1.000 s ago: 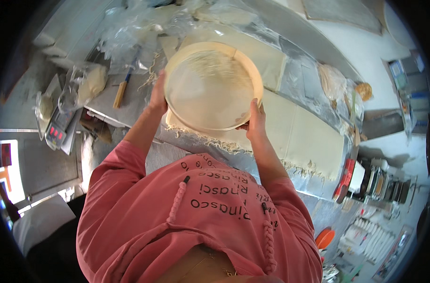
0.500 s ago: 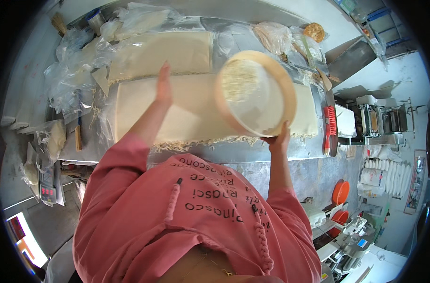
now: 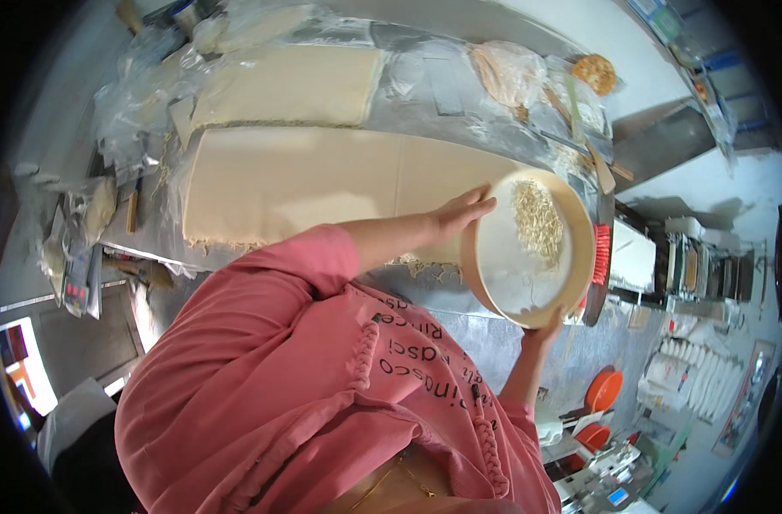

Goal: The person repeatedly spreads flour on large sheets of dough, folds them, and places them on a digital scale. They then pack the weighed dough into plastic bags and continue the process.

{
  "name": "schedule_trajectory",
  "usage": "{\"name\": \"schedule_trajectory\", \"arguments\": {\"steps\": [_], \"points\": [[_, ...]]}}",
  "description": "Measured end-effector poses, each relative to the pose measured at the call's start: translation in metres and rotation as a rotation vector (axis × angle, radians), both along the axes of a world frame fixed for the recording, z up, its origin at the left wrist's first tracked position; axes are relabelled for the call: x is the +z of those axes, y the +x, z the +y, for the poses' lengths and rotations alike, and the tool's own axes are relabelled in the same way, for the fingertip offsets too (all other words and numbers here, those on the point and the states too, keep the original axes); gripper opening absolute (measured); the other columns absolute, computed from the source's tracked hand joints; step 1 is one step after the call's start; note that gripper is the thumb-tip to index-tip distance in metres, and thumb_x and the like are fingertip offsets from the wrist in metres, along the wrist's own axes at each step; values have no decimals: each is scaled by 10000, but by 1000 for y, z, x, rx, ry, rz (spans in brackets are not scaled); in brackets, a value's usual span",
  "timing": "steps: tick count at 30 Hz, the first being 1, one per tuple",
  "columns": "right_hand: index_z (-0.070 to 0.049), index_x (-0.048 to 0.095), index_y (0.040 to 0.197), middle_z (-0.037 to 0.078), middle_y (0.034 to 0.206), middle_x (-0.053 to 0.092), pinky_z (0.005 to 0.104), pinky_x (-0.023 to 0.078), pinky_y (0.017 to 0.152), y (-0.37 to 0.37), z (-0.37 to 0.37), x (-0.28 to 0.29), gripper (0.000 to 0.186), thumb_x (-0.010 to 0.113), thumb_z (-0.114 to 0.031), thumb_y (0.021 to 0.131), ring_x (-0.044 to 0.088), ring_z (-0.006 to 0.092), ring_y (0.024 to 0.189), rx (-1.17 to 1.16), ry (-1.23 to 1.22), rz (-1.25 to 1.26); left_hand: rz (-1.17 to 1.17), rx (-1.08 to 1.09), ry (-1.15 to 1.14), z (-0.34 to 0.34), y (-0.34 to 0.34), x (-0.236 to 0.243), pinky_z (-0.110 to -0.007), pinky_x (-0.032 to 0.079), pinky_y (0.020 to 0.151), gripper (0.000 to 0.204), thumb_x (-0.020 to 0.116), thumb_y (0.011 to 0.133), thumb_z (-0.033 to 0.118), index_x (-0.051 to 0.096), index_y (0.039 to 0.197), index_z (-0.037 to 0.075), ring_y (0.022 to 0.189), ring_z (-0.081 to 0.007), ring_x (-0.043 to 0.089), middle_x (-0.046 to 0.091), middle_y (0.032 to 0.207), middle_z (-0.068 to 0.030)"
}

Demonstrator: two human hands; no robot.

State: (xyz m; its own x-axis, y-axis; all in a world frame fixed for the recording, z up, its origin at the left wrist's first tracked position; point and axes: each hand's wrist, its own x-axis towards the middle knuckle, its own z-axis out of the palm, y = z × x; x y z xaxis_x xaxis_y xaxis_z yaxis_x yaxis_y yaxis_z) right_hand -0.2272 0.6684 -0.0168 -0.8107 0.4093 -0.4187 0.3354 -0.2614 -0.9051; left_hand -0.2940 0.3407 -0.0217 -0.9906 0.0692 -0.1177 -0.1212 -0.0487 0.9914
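My right hand (image 3: 541, 330) grips the lower rim of a round wooden sieve (image 3: 478, 272), held tilted over the right end of the long dough sheet (image 3: 292, 180). Pale shreds (image 3: 536, 218) lie on its mesh. My left hand (image 3: 464, 210) is at the sieve's upper left rim, fingers extended against it, not visibly gripping. Ragged dough trimmings (image 3: 434, 271) hang along the sheet's front edge. The bristles of a red brush (image 3: 601, 248) show behind the sieve's right side, partly hidden.
A second dough sheet (image 3: 284, 81) lies behind, with plastic bags (image 3: 502, 73) and a wooden-handled tool (image 3: 132, 212) around. A scale (image 3: 78, 283) stands at left. Metal equipment (image 3: 691, 265) is at right, orange basins (image 3: 603, 390) below.
The sieve moved rightward from in front of me and tilted. My left hand left its rim, open, then swung right to its upper left side. My right hand stayed on it.
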Motion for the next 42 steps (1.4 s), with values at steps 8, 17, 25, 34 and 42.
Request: {"name": "schedule_trajectory", "arguments": {"steps": [8,17,25,34,42], "points": [[-133,326,1301,141,1152,468,478,520,614,-138,-72,-4,601,495,-481,842,536,335,955,438,-252,-27,52,118,-1301,-121,58,-39,-451,82,1094,679,440,861,448,223,1394,87,1366,-299,73,104,1475,-147],[-109,184,1336,210,1243,388,578,438,765,-309,-350,-73,713,500,-513,842,457,390,1081,233,-116,141,124,-318,-1323,-98,84,-22,-444,34,1101,678,441,854,474,232,1406,141,1378,-256,54,105,1485,-113],[-17,317,1325,265,1325,337,603,230,974,-157,-352,-60,701,571,-406,801,289,384,1271,791,1293,770,20,-331,-1341,-99,86,-16,-441,27,1102,669,433,858,487,236,1409,165,1381,-236,41,99,1490,-85],[-152,280,1389,88,1454,231,469,176,1053,-208,-82,-39,631,419,-479,867,188,257,1346,756,1708,134,-150,-124,-1444,-119,103,-20,-424,67,1105,663,449,857,450,222,1413,168,1375,-225,85,131,1486,-66],[-198,331,1382,111,1454,238,504,122,1051,-97,-49,-37,560,309,-479,897,187,291,1352,1284,1662,521,-386,502,-1516,-226,201,-42,-450,132,1088,702,529,819,384,229,1408,147,1361,-275,137,174,1472,-100]]}}
